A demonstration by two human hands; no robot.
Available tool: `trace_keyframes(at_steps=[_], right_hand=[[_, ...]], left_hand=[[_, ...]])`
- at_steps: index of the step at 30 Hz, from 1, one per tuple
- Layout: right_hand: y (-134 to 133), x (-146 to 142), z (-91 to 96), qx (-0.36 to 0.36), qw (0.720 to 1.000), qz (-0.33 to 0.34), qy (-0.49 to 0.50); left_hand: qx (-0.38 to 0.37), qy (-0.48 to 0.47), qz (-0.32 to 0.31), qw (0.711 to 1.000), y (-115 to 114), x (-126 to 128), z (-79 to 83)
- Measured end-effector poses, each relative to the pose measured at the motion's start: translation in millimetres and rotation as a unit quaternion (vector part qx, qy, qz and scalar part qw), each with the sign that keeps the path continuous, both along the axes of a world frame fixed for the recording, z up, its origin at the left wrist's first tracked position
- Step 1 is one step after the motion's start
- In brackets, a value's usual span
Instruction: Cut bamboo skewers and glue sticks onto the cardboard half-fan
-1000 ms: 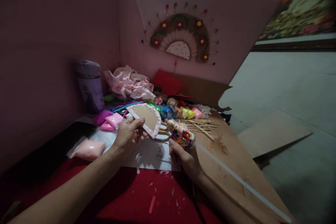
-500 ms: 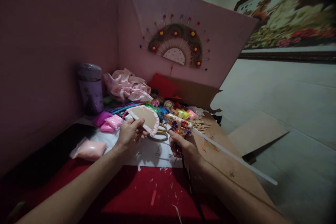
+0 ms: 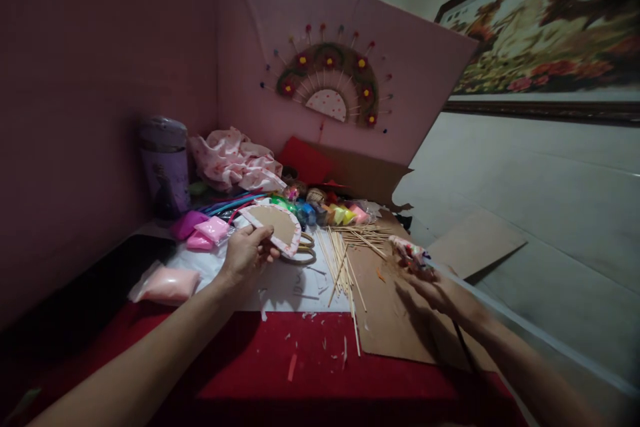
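My left hand point(image 3: 246, 257) is closed on a fan-shaped cardboard piece point(image 3: 274, 227) edged in pink fabric, held just above the white paper point(image 3: 280, 287). My right hand point(image 3: 434, 288) grips a glue gun point(image 3: 410, 252) wrapped in flowery print, out over the brown cardboard sheet point(image 3: 395, 310) at the right. A long white glue stick point(image 3: 530, 333) trails back from the gun along my right arm. Several thin wooden skewers point(image 3: 343, 260) lie between my two hands.
A pink cardboard screen point(image 3: 125, 80) stands behind, with a finished decorated fan point(image 3: 327, 83) pinned on it. A purple bottle point(image 3: 165, 167), crumpled pink cloth point(image 3: 235, 160), coloured clay packets point(image 3: 330, 213) and pink bags point(image 3: 200, 233) crowd the back. A pale pink packet point(image 3: 167, 283) lies left. Red cloth point(image 3: 280, 373) covers the front.
My right hand has carried the glue gun away from the fan piece to the right, over the brown cardboard. The skewers it was hiding now show. My left hand keeps holding the fan piece.
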State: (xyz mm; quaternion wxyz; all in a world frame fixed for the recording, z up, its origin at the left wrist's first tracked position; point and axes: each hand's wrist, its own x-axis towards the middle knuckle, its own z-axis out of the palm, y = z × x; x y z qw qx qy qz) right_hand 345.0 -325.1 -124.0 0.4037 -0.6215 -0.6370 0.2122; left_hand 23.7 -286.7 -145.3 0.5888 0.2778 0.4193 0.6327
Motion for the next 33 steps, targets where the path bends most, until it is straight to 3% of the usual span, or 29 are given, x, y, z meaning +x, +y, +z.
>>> trace_keyframes(at_steps=[3,5,8,16,22,26,29,33], right_hand=[[0,16,-10.6,-0.055,0.996,-0.014,-0.074],[2,26,-19.4,-0.116,0.978,-0.035,-0.171],[9,37,-31.2,-0.146,0.958,-0.018,-0.248],[35,35,-42.7,-0.081,0.957,0.055,-0.273],[45,28,-39.6,-0.045,0.921,0.059,-0.383],[34,0,-25.4,0.036,0.904,-0.037,-0.425],[25,-36,-19.3,0.051,0.931,-0.005,-0.361],[32,-75,-27.1,0.040,0.955,0.049,-0.291]], left_hand=[[-0.004,-0.003,-0.001,1.000,0,0,1.6],[-0.005,-0.003,0.002,1.000,-1,0,2.6],[-0.005,-0.003,0.004,1.000,-2,-1,3.7],[0.004,-0.004,0.006,1.000,-2,-1,4.9],[-0.008,-0.007,0.002,1.000,-3,-1,4.6],[0.018,0.000,-0.018,1.000,-2,-1,1.3],[0.041,0.011,-0.044,0.998,-1,-1,-2.2],[0.052,0.026,-0.058,0.997,2,-1,-5.5]])
